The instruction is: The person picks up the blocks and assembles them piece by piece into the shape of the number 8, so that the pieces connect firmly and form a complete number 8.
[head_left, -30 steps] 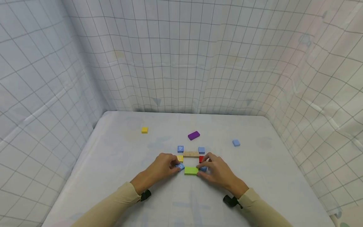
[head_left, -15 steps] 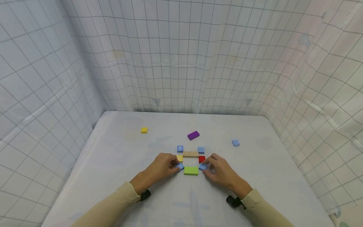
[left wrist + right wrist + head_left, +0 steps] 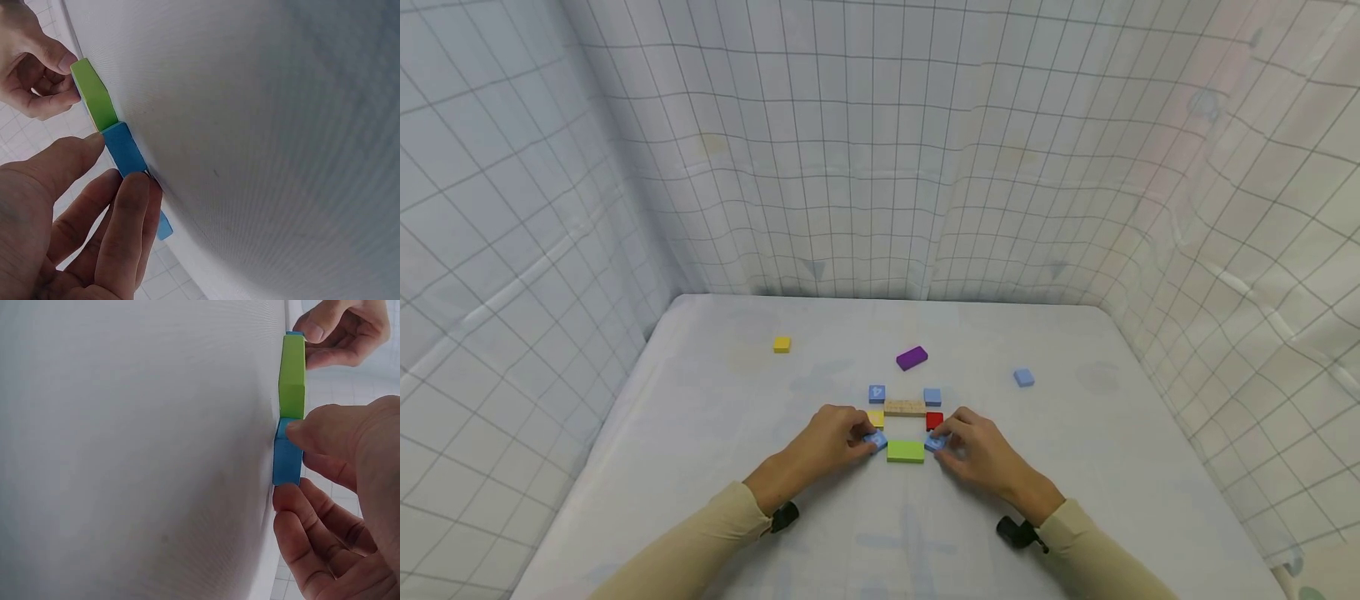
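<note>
In the head view my left hand (image 3: 835,439) pinches a blue square block (image 3: 876,441), turned askew at the left of a lime-green rectangular block (image 3: 906,452). My right hand (image 3: 981,458) holds another blue square block (image 3: 934,442) between thumb and fingers, at the green block's right. Behind these lie a yellow block (image 3: 877,419) on the left and a red block (image 3: 934,420) on the right. A bare wood block (image 3: 905,407) spans farther back, between a blue block marked 4 (image 3: 877,393) and a blue block (image 3: 932,397). Fingers partly hide both held blocks.
Toward the back of the white-covered table (image 3: 715,392) lie a yellow block (image 3: 782,344), a purple rectangular block (image 3: 912,358) and, to the right, a blue block (image 3: 1024,377). Gridded white curtains (image 3: 880,167) enclose the back and sides.
My right hand has drawn back to the right from the green block's end and pinches the blue block there, uncovering the red block. The left hand stays in place.
</note>
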Motion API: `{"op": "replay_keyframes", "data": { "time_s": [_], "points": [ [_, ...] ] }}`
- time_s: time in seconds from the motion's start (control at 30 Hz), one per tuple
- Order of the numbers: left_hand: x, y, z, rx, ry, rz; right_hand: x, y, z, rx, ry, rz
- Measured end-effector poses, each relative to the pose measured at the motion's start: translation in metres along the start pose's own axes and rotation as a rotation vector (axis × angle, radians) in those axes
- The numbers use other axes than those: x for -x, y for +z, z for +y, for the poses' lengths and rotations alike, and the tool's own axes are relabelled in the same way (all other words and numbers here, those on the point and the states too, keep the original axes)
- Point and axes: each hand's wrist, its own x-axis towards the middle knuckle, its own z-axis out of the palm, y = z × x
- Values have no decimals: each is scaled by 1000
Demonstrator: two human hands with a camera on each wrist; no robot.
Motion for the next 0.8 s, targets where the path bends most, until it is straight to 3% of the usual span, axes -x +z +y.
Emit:
{"op": "replay_keyframes", "data": {
  "time_s": [0.57,0.8],
  "points": [
    [1,-1,-1,4,1,-3,-1,-1,-2,-5,15,-21],
    [2,-4,0,29,-7,-3,1,-3,1,1,-13,30]
  ]
}}
